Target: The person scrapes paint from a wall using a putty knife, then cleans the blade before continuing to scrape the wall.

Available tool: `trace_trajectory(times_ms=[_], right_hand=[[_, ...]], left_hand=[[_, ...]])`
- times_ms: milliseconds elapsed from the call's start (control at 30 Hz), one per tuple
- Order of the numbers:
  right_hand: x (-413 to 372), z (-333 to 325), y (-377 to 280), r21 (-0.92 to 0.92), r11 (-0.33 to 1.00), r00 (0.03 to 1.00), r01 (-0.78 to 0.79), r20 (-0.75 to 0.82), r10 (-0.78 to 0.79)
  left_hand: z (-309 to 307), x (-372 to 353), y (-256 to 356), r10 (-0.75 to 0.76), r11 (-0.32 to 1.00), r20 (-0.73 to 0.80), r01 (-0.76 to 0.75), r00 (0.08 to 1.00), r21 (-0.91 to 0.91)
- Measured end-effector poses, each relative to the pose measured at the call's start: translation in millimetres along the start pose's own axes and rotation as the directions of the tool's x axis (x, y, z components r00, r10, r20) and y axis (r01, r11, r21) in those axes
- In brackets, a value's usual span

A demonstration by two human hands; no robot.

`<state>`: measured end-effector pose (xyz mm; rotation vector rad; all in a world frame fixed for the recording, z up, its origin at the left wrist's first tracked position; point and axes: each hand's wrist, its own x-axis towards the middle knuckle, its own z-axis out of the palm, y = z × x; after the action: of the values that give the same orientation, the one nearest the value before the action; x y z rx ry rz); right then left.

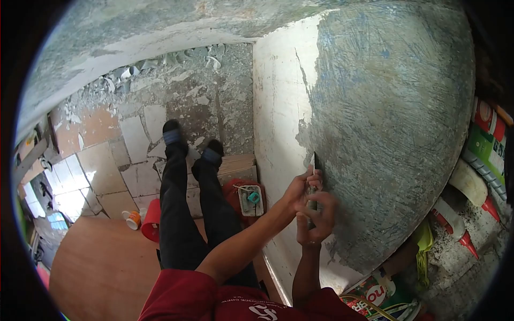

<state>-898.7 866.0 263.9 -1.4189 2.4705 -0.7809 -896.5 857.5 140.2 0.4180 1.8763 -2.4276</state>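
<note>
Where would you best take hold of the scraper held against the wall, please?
Grip the scraper by its handle end, from the side away from the wall, as the left hand and right hand do: its thin blade points up along the wall.

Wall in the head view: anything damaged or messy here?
Yes. The wall is scraped bare and grey beside the scraper gripped by the left hand and right hand. The white paint ends in a ragged edge, and paint flakes litter the floor.

The person wears a red short-sleeved shirt (pixel 214 297) with white lettering (pixel 265 311), black trousers (pixel 179 214) and dark shoes (pixel 172 129); the left hand (pixel 299 191) and right hand (pixel 320 216) are bare.
</note>
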Motion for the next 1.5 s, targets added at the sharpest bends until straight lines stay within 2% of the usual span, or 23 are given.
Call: trace_trajectory(times_ms=[33, 67, 133, 267, 333, 367, 433, 567, 667, 733, 833, 967, 1033, 1133, 1167, 1233, 1300, 1400, 1433, 1500], right_hand=[[4, 4, 5, 0.195, 0.980, 0.999, 0.048, -0.020, -0.045], [3, 5, 6, 0.258, 0.965, 0.999, 0.039, -0.030, -0.032], [2, 6, 8, 0.382, 0.924, 0.999, 0.017, -0.041, -0.002], [15, 12, 7, 0.165, 0.977, 0.990, -0.138, 0.058, 0.130], [18, 13, 8, 0.112, 0.976, 0.978, -0.185, 0.122, 0.172], [19, 14, 7, 0.156, 0.975, 0.985, -0.155, 0.100, 0.141], [16, 13, 4, 0.239, 0.965, 0.994, -0.107, 0.059, 0.095], [16, 22, 15, 0.168, 0.973, 0.985, -0.158, 0.102, 0.142], [18, 19, 6, 0.195, 0.977, 0.993, -0.091, 0.094, 0.074], [14, 16, 0, 0.225, 0.974, 0.997, -0.031, 0.072, 0.015], [14, 23, 8, 0.105, 0.988, 0.982, -0.116, 0.159, 0.099], [13, 27, 2, 0.156, 0.983, 0.992, -0.097, 0.101, 0.082], [5, 22, -5, 0.189, 0.981, 0.997, -0.042, 0.064, 0.030], [12, 27, 1, 0.187, 0.980, 0.997, -0.062, 0.060, 0.051], [13, 28, 5, 0.183, 0.977, 0.992, -0.106, 0.083, 0.092], [16, 32, 13, 0.177, 0.967, 0.979, -0.183, 0.125, 0.162], [7, 26, 2, 0.145, 0.984, 0.992, -0.101, 0.089, 0.089], [2, 28, 5, 0.186, 0.982, 0.999, -0.036, 0.015, 0.034], [-2, 27, 5, 0.211, 0.977, 0.999, -0.033, -0.010, 0.036], [6, 32, 10, 0.180, 0.977, 0.994, -0.110, 0.038, 0.105]], left_hand=[[0, 4, -1, -0.011, 0.996, 0.052, 0.015, 0.999, -0.084], [1, 8, -2, -0.018, 0.986, 0.105, 0.035, 0.994, -0.165], [3, 13, -5, 0.048, 0.987, 0.069, -0.037, 0.996, -0.158], [-4, 22, 9, 0.194, 0.967, -0.121, -0.211, 0.973, -0.141], [-10, 19, 7, 0.170, 0.966, -0.141, -0.193, 0.975, -0.172], [-11, 19, 9, 0.160, 0.965, -0.148, -0.186, 0.976, -0.186], [-11, 20, 9, 0.214, 0.967, -0.176, -0.234, 0.961, -0.099], [-10, 27, 18, 0.267, 0.958, -0.197, -0.281, 0.943, -0.050], [-20, 16, 16, 0.106, 0.988, -0.147, -0.121, 0.983, -0.096], [-10, 14, 14, 0.130, 0.989, -0.201, -0.141, 0.971, -0.041], [-3, 14, 21, 0.172, 0.985, -0.249, -0.163, 0.953, 0.056], [-11, 11, 27, 0.122, 0.986, -0.232, -0.091, 0.965, 0.141], [-6, 8, 19, 0.141, 0.984, -0.232, -0.110, 0.962, 0.142], [-2, 13, 26, 0.154, 0.988, -0.289, -0.139, 0.945, 0.071], [-1, 17, 31, 0.151, 0.988, -0.314, -0.147, 0.937, 0.038], [2, 20, 30, 0.219, 0.975, -0.299, -0.194, 0.929, 0.112], [2, 14, 29, 0.201, 0.975, -0.333, -0.158, 0.921, 0.154], [-3, 11, 17, 0.275, 0.930, -0.271, -0.183, 0.922, 0.320], [-4, 12, 20, 0.268, 0.940, -0.281, -0.186, 0.922, 0.284], [4, 22, 32, 0.252, 0.957, -0.289, -0.194, 0.923, 0.216]])
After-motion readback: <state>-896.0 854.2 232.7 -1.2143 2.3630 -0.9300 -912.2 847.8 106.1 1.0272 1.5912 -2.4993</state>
